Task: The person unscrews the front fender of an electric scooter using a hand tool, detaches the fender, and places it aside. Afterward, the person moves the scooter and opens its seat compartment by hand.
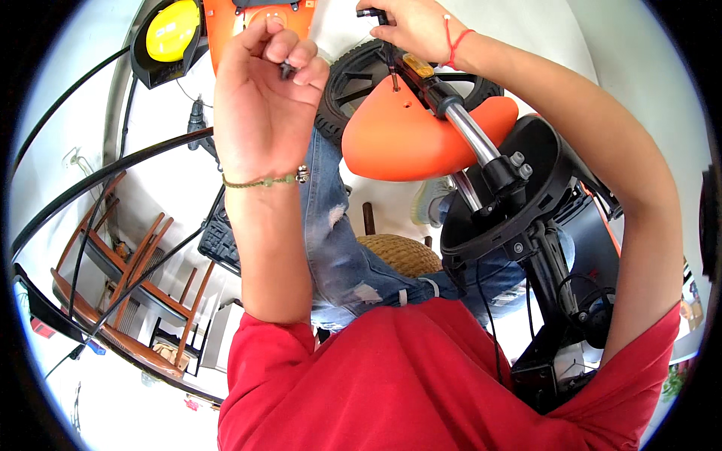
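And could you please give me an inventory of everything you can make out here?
Mudguard: one, orange, upper centre
Hand tool: one, black, in the right hand
Small part: one, dark, in the left hand
Wheel: one, black, behind the mudguard
Fork tubes: two, silver, beside the mudguard
Yellow dome: one, yellow, upper left
Panel: one, orange, top edge
Drill: one, dark, left of the left wrist
Chairs: count unclear, brown and black, left
Stool: one, tan, by the legs
Jeans: one pair, blue, centre
Shirt: one, red, bottom
Hands: two, bare, left and right of top centre
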The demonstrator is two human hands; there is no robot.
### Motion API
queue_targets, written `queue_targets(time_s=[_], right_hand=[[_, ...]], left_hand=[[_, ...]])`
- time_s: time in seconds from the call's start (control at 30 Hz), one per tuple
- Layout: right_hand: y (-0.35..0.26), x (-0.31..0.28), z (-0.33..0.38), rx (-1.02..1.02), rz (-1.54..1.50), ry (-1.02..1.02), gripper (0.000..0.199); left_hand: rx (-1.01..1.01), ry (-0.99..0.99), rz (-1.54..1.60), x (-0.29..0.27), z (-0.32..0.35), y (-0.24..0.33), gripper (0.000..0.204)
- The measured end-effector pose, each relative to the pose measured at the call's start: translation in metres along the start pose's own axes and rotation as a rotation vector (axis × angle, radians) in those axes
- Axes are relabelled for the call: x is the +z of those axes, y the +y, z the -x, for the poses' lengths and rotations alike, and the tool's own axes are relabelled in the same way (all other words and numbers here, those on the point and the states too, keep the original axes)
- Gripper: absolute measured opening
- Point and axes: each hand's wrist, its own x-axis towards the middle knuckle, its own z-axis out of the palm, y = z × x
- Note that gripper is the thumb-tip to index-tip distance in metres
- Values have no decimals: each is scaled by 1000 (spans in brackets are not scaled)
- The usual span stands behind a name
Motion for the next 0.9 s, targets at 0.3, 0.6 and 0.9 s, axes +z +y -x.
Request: queue_targets(time_s=[0.3, 0.6, 0.9], right_hand=[[-10, 14, -15, 368, -562, -201, 22], [-12, 32, -29, 490, -178, -39, 49], [-35, 20, -23, 551, -461, -31, 37]], left_hand=[[3, -46, 49, 11, -5, -2, 13], [139, 41, 35, 33, -8, -9, 12], [125, 26, 69, 40, -9, -4, 10]])
